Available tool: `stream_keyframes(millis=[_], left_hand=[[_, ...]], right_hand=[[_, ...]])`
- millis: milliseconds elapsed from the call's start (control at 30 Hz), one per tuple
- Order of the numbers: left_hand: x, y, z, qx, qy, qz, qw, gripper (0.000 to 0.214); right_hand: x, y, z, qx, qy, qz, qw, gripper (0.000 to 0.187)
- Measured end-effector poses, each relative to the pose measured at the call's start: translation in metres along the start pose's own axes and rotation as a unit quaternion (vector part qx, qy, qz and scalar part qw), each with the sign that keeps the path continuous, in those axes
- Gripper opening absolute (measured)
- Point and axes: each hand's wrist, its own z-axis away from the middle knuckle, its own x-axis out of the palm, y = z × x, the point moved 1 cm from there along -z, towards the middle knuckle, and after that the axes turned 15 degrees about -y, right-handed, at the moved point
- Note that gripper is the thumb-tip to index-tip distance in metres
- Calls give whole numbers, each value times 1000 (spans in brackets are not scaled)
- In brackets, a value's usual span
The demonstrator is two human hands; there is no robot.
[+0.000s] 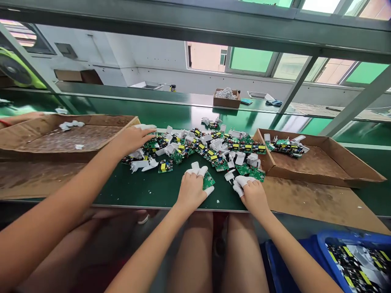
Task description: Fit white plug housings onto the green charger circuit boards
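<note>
My left hand (192, 188), with white finger cots on its fingertips, is closed on a small green circuit board (209, 180) at the near edge of the green belt (146, 189). My right hand (253, 193), also in finger cots, has its fingers pressed together beside a white plug part (229, 175) and another green board (258, 174). What it grips is hidden. A pile of circuit boards and white plug shells (201, 148) lies just beyond both hands.
A co-worker's hand (132, 138) reaches into the pile from the left. Shallow cardboard trays stand at the left (45, 142) and at the right (324, 165), the right one holding some boards. A blue bin (324, 244) of boards sits at the lower right.
</note>
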Motion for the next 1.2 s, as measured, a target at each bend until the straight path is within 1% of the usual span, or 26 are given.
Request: stream_keyframes(millis=[67,100,133,167,200,233,267,333,367,400,433,500,567,600,633,667,700,767,833,933,967,1000,1033,1100,1133,1200], left_hand=[[-2,2,18,57,141,50,987,51],[-4,3,26,86,208,78,971,51],[-7,5,34,114,261,114,952,50],[-10,7,40,139,296,168,930,49],[-13,11,45,155,311,250,904,46],[-14,15,49,159,303,359,868,45],[-14,20,53,147,273,488,816,44],[-9,35,60,71,170,719,670,45],[-5,43,63,20,118,790,601,46],[-1,51,67,-26,75,831,550,50],[2,59,70,-64,41,853,516,54],[8,68,74,-125,-15,869,479,61],[11,71,75,-167,-69,874,452,61],[12,71,74,-180,-88,875,442,60],[13,69,73,-187,-98,875,436,60],[14,68,71,-191,-101,875,434,61],[16,66,69,-194,-95,876,432,62],[20,64,65,-199,-77,882,420,60],[26,65,63,-195,-60,890,409,53],[31,69,62,-169,-42,896,409,45],[32,70,62,-162,-38,898,408,44],[32,72,63,-157,-36,900,404,43],[32,73,64,-150,-34,903,401,42],[31,75,65,-133,-30,902,409,41],[31,76,66,-122,-29,896,425,41],[31,76,68,-105,-28,872,477,43]], right_hand=[[-6,2,10,-13,67,-113,991,19],[-10,2,15,-8,79,-187,979,21],[-14,1,20,8,77,-269,960,22],[-17,-1,24,31,65,-353,933,23],[-20,-3,28,58,49,-438,896,24],[-23,-7,30,81,33,-520,850,26],[-25,-10,32,98,17,-595,798,28],[-26,-16,32,113,-6,-715,690,31],[-27,-18,31,119,-10,-758,641,32],[-26,-19,30,127,-6,-791,598,32],[-25,-19,30,137,2,-816,562,32],[-23,-16,30,158,10,-846,509,30],[-21,-13,33,170,0,-862,478,30],[-20,-13,35,172,-9,-865,472,30],[-20,-12,38,171,-16,-862,476,31],[-21,-13,40,166,-18,-856,490,30],[-23,-15,43,155,-18,-844,513,29],[-29,-21,48,115,-7,-807,579,26],[-37,-28,50,60,10,-740,670,24],[-46,-39,51,-32,47,-539,841,28],[-47,-42,50,-58,60,-460,884,28],[-47,-44,49,-78,71,-389,915,28],[-47,-45,48,-92,77,-334,935,27],[-43,-47,46,-93,69,-274,955,23],[-41,-47,46,-88,61,-262,959,22],[-38,-47,45,-78,48,-264,960,21]])
